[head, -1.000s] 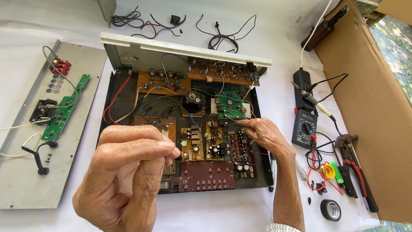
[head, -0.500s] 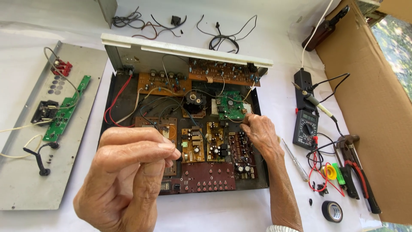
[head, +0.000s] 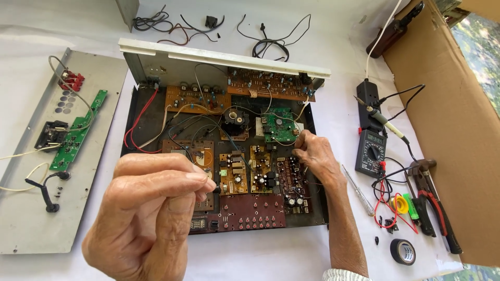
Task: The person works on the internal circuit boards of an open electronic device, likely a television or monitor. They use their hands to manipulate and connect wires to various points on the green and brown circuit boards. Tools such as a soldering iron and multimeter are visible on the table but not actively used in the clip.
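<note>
- Open metal chassis (head: 136, 136): flat brown and green boards, tangled wires.
- Left hand (head: 148, 213) raised, fingers (head: 195, 179) pinched together; held item indiscernible.
- Right hand (head: 315, 156) curled, fingers touching green board (head: 278, 125).

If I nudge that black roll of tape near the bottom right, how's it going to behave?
The roll of tape lies flat on the white table cover, so a nudge would probably slide it, not roll it. It looks small and light. Stood on edge, it would likely roll.

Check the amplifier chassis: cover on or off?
Off. The chassis lies open, circuit boards and wiring exposed; right hand reaches inside.
</note>
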